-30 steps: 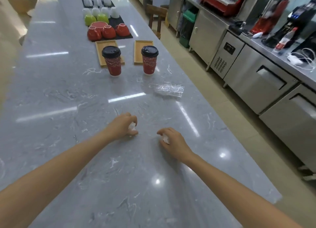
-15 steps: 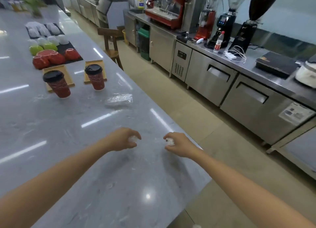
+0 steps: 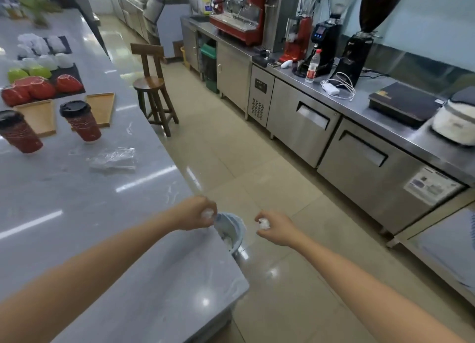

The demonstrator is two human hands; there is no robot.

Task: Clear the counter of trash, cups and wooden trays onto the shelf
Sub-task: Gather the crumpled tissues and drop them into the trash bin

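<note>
counter: still pretty loaded | two lidded red cups and wooden trays sit far up it from the bin, plastic wrapper nearer | left hand balled tight around a white paper wad right over the bin rim | right hand pinching another wad just past the bin, over bare floor | risk: lets go there and that one probably misses

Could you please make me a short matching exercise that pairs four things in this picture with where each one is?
Things:
1. clear plastic wrapper
2. white paper wad
3. bin
4. wooden stool

Places:
A. on the floor by the counter's long edge
B. below the counter's corner
C. flat on the counter
D. in the right hand

Pairs: 1-C, 2-D, 3-B, 4-A
</note>
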